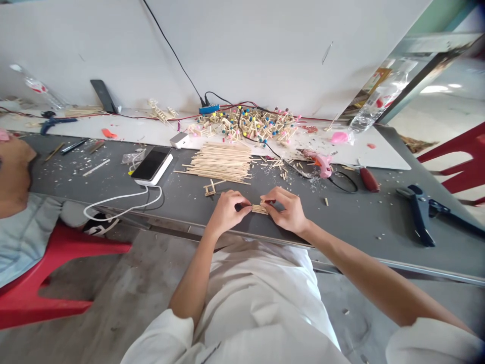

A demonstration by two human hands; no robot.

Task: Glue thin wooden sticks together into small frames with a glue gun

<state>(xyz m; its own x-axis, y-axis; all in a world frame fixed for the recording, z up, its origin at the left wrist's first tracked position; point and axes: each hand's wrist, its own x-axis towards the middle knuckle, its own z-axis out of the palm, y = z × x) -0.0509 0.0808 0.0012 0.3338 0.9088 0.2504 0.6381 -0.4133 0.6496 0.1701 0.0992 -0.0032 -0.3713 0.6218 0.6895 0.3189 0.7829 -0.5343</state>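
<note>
Several short wooden sticks (259,209) lie side by side near the table's front edge, between my two hands. My left hand (230,210) pinches at their left end, thumb and forefinger together. At the right end, my right hand (285,208) closes its fingertips on the short sticks and hides part of them. Just left of my left hand stands a small frame of glued sticks (210,188). Behind both hands a pile of long thin wooden sticks (220,163) is spread flat.
A heap of stick pieces with coloured balls (246,124) lies at the back. Right are a pink glue gun (321,163), a red-handled tool (369,180) and dark cutters (419,215). A phone on a white power bank (152,167) lies left, near another person's arm (15,174).
</note>
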